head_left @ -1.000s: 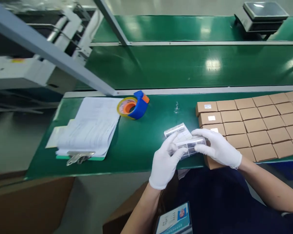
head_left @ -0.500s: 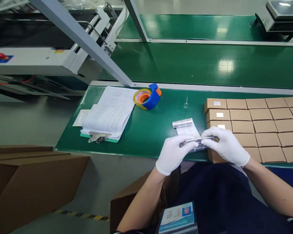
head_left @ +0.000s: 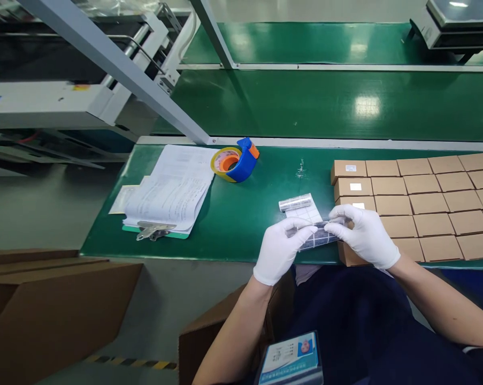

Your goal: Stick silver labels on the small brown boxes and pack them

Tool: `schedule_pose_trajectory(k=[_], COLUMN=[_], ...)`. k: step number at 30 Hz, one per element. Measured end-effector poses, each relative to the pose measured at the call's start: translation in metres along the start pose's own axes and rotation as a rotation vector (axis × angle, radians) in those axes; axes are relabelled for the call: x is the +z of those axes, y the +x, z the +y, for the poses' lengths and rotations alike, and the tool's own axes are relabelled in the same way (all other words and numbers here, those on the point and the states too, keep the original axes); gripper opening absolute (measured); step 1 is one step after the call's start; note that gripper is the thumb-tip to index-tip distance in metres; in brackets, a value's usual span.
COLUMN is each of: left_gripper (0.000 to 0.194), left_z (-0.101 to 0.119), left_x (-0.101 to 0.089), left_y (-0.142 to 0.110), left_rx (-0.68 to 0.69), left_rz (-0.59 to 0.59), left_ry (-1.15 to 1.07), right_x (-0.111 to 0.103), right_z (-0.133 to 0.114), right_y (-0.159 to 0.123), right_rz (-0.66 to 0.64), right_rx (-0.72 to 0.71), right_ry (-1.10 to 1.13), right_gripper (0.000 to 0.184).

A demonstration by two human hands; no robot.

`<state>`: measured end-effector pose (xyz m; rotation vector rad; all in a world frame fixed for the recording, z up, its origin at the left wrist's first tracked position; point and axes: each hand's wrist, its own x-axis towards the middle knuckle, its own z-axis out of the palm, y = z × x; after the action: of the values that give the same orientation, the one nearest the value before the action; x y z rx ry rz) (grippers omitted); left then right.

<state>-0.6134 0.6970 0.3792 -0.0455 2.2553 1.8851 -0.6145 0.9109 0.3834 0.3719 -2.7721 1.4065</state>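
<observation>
Both hands wear white gloves and are closed on a sheet of labels (head_left: pixel 320 239) with dark, gridded sections. My left hand (head_left: pixel 280 247) pinches its left end between thumb and fingers. At the other end, my right hand (head_left: pixel 363 235) grips it near the upper edge, beside the boxes. Just beyond the hands, a roll of labels (head_left: pixel 295 203) lies on the green table, its white gridded strip running toward my fingers. Whether that strip and the held sheet are one piece is hidden by the hands.
Rows of small brown boxes (head_left: pixel 434 203) cover the table's right side, several bearing white labels. To the left are a tape dispenser (head_left: pixel 243 163) and a clipboard with papers (head_left: pixel 171 187). A grey post (head_left: pixel 124 69) slants overhead. Large cartons (head_left: pixel 60 310) stand lower left.
The held sheet has tilted, so more of its dark gridded face shows between my hands. Both hands keep their grip. The whole view has shifted slightly.
</observation>
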Motion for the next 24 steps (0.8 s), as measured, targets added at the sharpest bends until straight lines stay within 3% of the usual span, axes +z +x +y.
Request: schedule_pose_trajectory(k=[5, 14, 19, 24], left_gripper=[0.022, 0.029, 0.024, 0.029], left_z=[-0.001, 0.0, -0.001, 0.002], left_x=[0.004, 0.012, 0.015, 0.013], left_y=[0.001, 0.0, -0.004, -0.004], left_rx=[-0.091, -0.164, -0.092, -0.129], left_rz=[0.069, 0.001, -0.026, -0.052], left_ry=[-0.118, -0.209, -0.203, -0.199], right_x=[-0.007, -0.006, 0.002, 0.01], right_z=[0.001, 0.001, -0.006, 0.0], right_y=[-0.006, -0.019, -0.012, -0.014], right_rz=[0.202, 0.377, 0.275, 0.306], right_rx=[-0.191, -0.434, -0.396, -0.485], right_ry=[-0.188, -0.356, -0.181, -0.268], right_gripper=[0.014, 0.024, 0.054, 0.074])
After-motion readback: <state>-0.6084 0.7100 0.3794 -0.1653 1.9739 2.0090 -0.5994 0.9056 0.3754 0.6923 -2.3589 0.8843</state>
